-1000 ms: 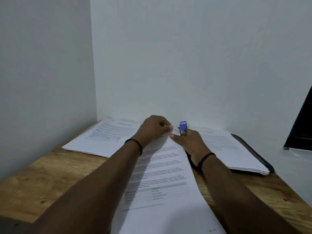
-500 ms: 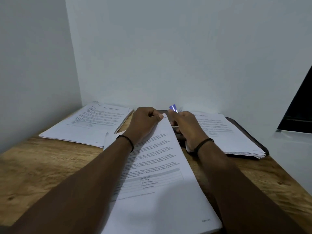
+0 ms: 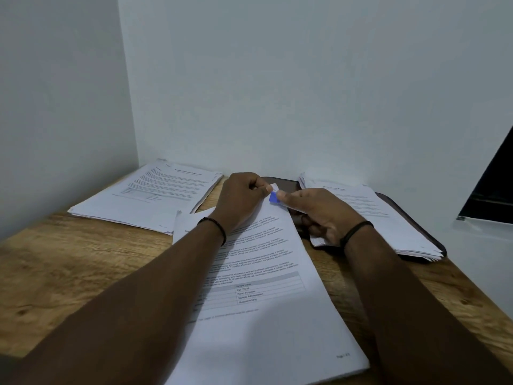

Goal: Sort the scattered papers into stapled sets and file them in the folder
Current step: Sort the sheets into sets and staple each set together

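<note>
A set of printed papers (image 3: 266, 287) lies lengthwise down the middle of the wooden desk (image 3: 69, 273). My left hand (image 3: 241, 201) pinches its far top corner, which is lifted a little. My right hand (image 3: 316, 212) grips a small blue stapler (image 3: 274, 197) right against that corner; most of the stapler is hidden in my fingers. A dark folder (image 3: 410, 218) lies open at the back right with a paper pile (image 3: 374, 215) on it. Another paper pile (image 3: 155, 195) sits at the back left.
White walls close the desk at the back and the left. A dark panel (image 3: 491, 184) leans at the far right over a white surface. Bare wood shows at the front left and along the right edge.
The stapler has come down from upright to the paper's top corner, and both hands have closed in on that corner. The camera view has shifted a little.
</note>
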